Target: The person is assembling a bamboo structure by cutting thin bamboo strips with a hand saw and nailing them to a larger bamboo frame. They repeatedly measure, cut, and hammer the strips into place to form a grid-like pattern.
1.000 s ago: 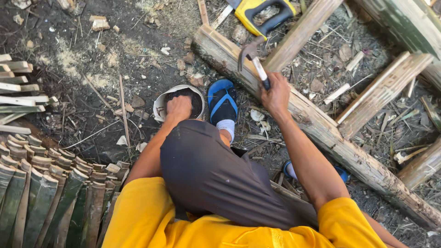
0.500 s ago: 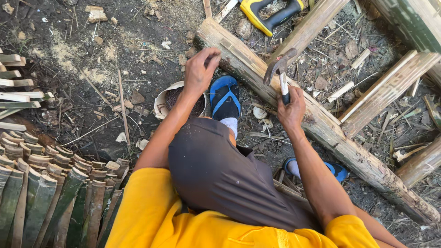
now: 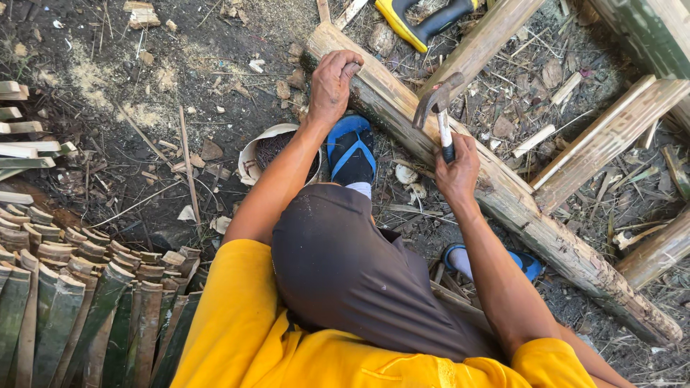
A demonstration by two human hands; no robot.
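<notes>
Split bamboo strips [image 3: 65, 316] lie at the near left; the left hand [image 3: 332, 86] presses on the long bamboo pole [image 3: 503, 194], likely to steady it; the right hand [image 3: 457, 172] grips a hammer [image 3: 438, 108], head raised over the pole.

outdoor site in daylight. bare dark soil ground [image 3: 144, 65], littered with wood chips and sawdust toward 11 o'clock. split bamboo slats [image 3: 79, 302] stacked at 8 o'clock. dry twigs and debris [image 3: 525, 100] at 2 o'clock.
</notes>
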